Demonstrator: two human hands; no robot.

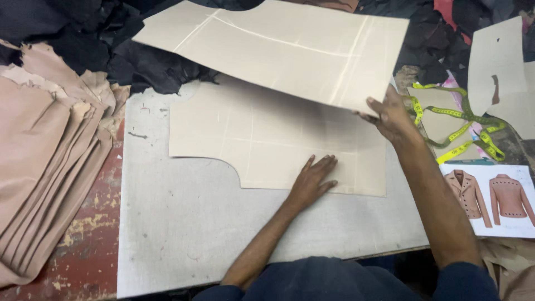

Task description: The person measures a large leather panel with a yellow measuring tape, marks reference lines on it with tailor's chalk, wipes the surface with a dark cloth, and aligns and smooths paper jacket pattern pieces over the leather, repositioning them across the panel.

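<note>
Grey felt is covering the worktop [184, 234], with tan leather stacked at 9 o'clock. A flat beige pattern piece [262, 139] is lying at centre, its long axis running 9 to 3 o'clock. The left hand [315, 179] is pressing it, fingers spread, at its 5 o'clock edge. The right hand [393, 114] is pinching a lifted pattern card [278, 44] at that card's 4 o'clock corner, directly above.

Both forearms are bare from wrist to above the elbow. The left hand [315, 181] and right hand [393, 114] wear no gloves, rings or watch. A dark navy short sleeve [465, 281] covers the right upper arm at 5 o'clock, and the same navy cloth of the shirt front [329, 281] fills 6 o'clock
</note>
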